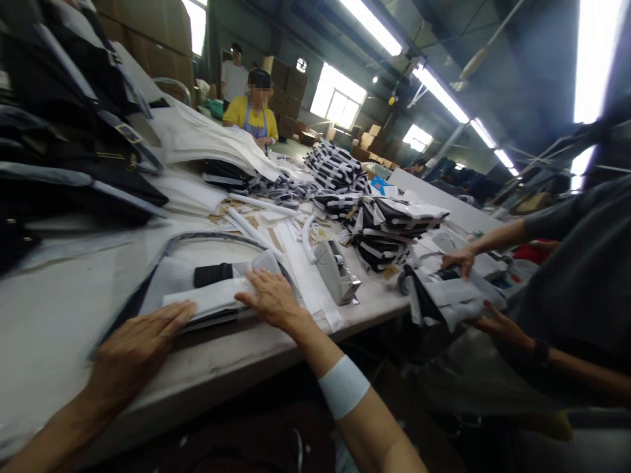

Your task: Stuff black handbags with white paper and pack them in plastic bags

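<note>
My left hand (142, 341) and right hand (271, 299) press flat, open, on the folded cloth (211, 299), just left of the grey tool (338, 269).

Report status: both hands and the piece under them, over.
Left hand open, flat. Right hand open, flat. Both on folded white piece. Grey tool beside it.

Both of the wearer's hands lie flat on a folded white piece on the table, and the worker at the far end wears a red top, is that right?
Not quite. The head view shows the far worker's top is yellow, not red. The rest holds: the left hand and right hand both lie flat on the folded white piece on the table.
</note>
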### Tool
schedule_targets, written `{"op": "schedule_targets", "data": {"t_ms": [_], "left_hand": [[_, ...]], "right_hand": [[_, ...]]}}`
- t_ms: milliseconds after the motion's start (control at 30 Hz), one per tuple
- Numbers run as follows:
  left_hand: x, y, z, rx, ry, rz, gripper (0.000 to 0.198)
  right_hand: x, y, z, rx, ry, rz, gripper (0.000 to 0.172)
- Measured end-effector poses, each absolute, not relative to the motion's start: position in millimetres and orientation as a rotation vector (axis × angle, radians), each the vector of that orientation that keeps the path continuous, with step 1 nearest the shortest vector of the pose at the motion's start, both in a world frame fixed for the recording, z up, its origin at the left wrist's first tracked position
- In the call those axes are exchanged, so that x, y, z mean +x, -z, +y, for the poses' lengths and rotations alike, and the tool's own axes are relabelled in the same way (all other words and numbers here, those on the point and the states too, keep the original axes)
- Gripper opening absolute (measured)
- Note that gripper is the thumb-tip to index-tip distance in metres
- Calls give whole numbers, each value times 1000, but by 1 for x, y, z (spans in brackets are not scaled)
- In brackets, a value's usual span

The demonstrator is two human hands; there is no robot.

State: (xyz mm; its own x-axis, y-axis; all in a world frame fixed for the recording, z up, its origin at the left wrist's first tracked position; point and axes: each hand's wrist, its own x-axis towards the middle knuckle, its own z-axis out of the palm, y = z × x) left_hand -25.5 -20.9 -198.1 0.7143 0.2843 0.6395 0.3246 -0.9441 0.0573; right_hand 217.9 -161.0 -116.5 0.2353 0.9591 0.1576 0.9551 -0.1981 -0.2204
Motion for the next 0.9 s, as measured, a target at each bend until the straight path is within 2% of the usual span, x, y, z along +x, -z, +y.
{"op": "schedule_targets", "data": {"t_ms": [100,167,300,400,467,667,767,900], "left_hand": [[-25,188,-27,-2680,1069,-381,42],[-24,181,-30,-2655,1087,-391,43],[-20,166,-30,-2682,1101,-423,42],[-20,157,-26,-2698,1105,-431,41],[-20,156,-25,-2715,1092,-422,39],[-22,170,-30,-2739,1030,-373,33],[-24,175,-32,-2751,1008,-378,33],[-27,176,-34,-2791,954,-376,34]], "right_hand": [[231,102,-173,-2102,146,-1677,51],[239,98,-183,-2041,337,-1622,51],[231,106,-196,-1936,574,-1863,77],[210,111,-192,-1939,529,-2025,96],[206,109,-183,-1984,446,-2048,100],[247,78,-150,-2144,-1,-1764,54],[260,75,-133,-2222,-362,-1686,52],[255,97,-115,-2270,-300,-1774,51]]}}
